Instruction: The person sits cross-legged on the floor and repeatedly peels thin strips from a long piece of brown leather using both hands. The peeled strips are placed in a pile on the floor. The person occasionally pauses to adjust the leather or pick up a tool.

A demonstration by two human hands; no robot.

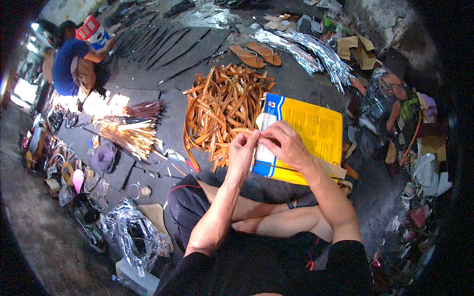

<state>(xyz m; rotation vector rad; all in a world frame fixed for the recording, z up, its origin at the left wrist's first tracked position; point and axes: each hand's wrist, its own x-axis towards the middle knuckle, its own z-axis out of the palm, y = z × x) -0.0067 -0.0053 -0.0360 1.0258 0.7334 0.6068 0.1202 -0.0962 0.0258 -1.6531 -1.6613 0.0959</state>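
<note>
My left hand (242,152) is closed in a pinch, fingertips up, at the left edge of a yellow, blue and white printed board or flattened sack (316,128) lying in front of my crossed legs. Close beside it my right hand (286,144) is also pinched, over the white part of that sheet, fingertips nearly meeting the left ones. Whatever thin piece sits between the fingers is too small to make out. Just beyond my left hand lies a large tangled heap of glossy orange-brown strips (222,106). A tan strip (332,169) lies across the sheet's near right corner.
Brown sandals (256,54) and silvery strips (311,54) lie farther off. At left are bundles of pale strips (131,135), a purple cap (105,157) and coiled clear strips (133,234). A person in blue (71,64) crouches far left. Scraps (395,98) line the right.
</note>
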